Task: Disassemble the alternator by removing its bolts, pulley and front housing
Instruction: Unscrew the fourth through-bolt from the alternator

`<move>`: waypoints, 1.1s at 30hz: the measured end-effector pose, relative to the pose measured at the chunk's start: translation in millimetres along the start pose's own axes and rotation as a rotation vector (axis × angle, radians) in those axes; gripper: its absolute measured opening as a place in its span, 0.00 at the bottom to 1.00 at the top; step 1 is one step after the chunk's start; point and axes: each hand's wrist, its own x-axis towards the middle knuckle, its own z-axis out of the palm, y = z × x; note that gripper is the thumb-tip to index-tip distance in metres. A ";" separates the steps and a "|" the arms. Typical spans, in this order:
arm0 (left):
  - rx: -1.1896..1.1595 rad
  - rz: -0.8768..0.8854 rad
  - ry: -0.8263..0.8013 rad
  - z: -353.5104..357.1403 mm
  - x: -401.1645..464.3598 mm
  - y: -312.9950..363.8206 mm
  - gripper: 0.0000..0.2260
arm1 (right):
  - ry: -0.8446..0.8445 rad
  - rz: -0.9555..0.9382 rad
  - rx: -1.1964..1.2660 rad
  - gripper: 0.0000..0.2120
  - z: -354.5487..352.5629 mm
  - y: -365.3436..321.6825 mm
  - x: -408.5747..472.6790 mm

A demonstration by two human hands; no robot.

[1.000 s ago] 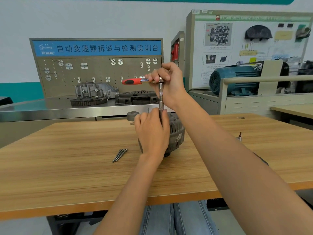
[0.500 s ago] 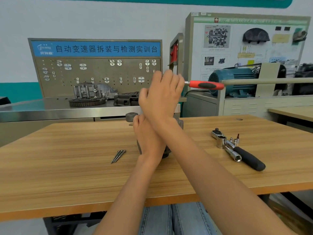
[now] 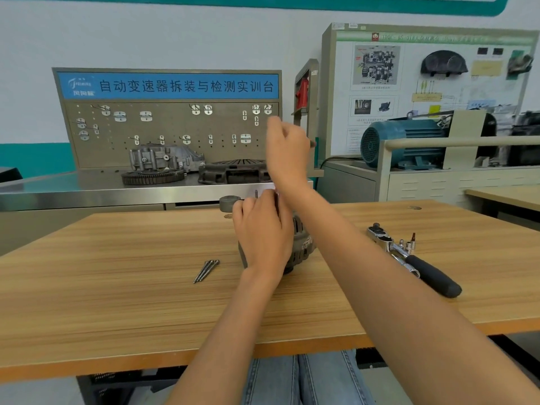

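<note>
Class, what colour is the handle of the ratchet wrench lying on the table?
Black, seen in the head view: ratchet wrench.

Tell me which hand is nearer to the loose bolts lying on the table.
Left. The left hand grips the alternator just right of the loose bolts; the right hand is raised well above and beyond them.

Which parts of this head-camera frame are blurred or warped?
Head view: the raised right hand is motion-smeared, its fingers soft; the left hand on the alternator looks sharper; the table edge bows from wide-angle distortion; lighting is even.
</note>
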 end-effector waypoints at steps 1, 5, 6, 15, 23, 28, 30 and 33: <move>0.018 0.011 0.004 0.2 -0.4 0.9 0.12 | -0.042 0.098 0.144 0.23 -2.2 -1.7 3.3; 0.059 0.039 0.014 1.0 -0.2 1.0 0.14 | -0.280 0.345 0.646 0.28 -9.8 -1.6 17.0; 0.067 0.043 0.010 1.2 -0.1 0.3 0.14 | -0.337 0.375 0.756 0.29 -11.3 -0.2 19.9; 0.078 0.050 0.021 0.0 0.6 0.7 0.17 | -0.195 0.305 0.576 0.24 -8.9 1.0 13.4; 0.059 0.066 -0.006 -2.3 -0.2 -0.3 0.10 | 0.039 -0.263 -0.585 0.08 0.5 7.8 -15.3; 0.105 0.097 -0.012 -2.5 -0.4 -2.4 0.08 | 0.118 -0.341 -0.825 0.10 6.0 8.2 -16.6; 0.091 0.059 -0.023 -0.3 0.8 -3.3 0.10 | 0.071 -0.251 -0.532 0.14 4.7 4.3 -8.3; 0.028 0.040 0.032 1.7 0.8 0.5 0.10 | -0.050 0.019 0.055 0.22 -1.6 -2.8 3.1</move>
